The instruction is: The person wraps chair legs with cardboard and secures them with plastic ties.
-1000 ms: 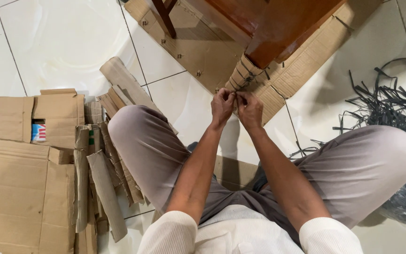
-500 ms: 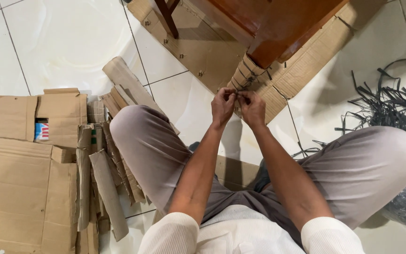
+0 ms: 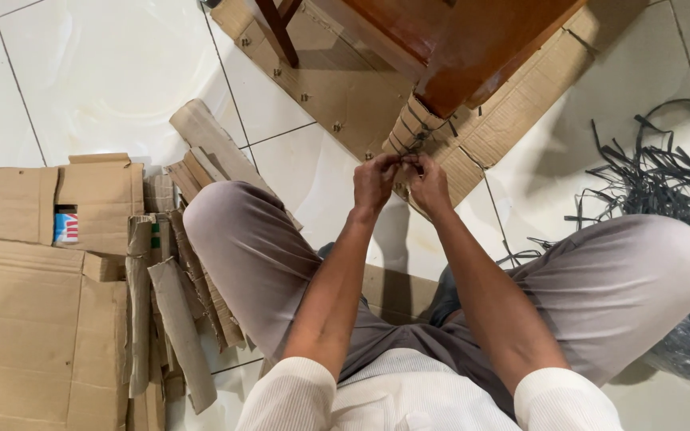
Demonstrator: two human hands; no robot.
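Thin dark strap on cardboard-wrapped brown wooden corner, 12 o'clock, pinched by left hand and right hand, both closed; knotting step judged, tightening needed.

Layout around the wrapped furniture leg

The cardboard-wrapped leg stands on the floor, on a flat cardboard sheet. Just before the leg, both hands meet, left hand beside right hand. Left of the leg lie cardboard scraps and flattened boxes; right of it, a strap pile.
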